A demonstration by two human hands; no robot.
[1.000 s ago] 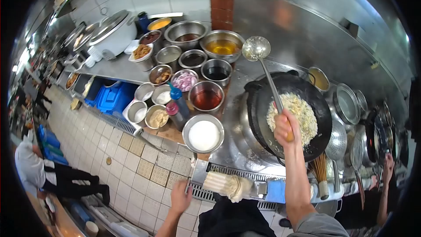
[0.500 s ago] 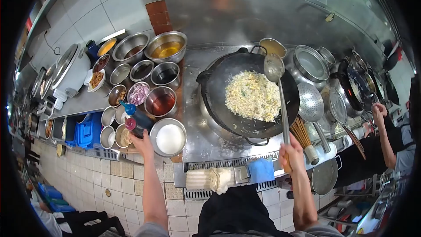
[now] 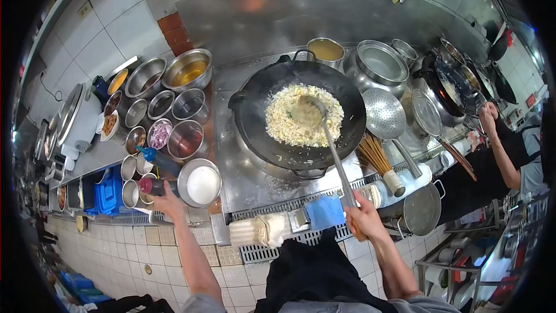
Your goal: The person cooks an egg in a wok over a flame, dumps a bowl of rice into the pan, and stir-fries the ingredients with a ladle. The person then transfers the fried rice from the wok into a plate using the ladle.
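Observation:
My right hand (image 3: 368, 219) is closed around the handle end of a long metal ladle (image 3: 337, 165). The ladle's bowl rests in the fried rice (image 3: 284, 124), which is heaped in the middle of a large black wok (image 3: 255, 139). Over on the left, my left hand (image 3: 168, 202) grips a dark squeeze bottle with a red cap (image 3: 152, 186), tilted on its side. A second squeeze bottle with a blue cap (image 3: 161, 160) is just above it. Close to my left hand is a metal bowl of white granules (image 3: 202, 184).
Left of the wok, metal bowls hold yellow liquid (image 3: 190, 72), chopped onion (image 3: 160, 134) and red sauce (image 3: 186, 140). To the right are a perforated skimmer (image 3: 384, 115), a bamboo brush (image 3: 379, 162) and a lidded pot (image 3: 382, 64). Another person's hand (image 3: 488, 117) works farther right.
The ladle's bowl has come down from above the wok's right side into the rice. My left hand has shifted down and left with the red-capped bottle. The whole view has shifted too.

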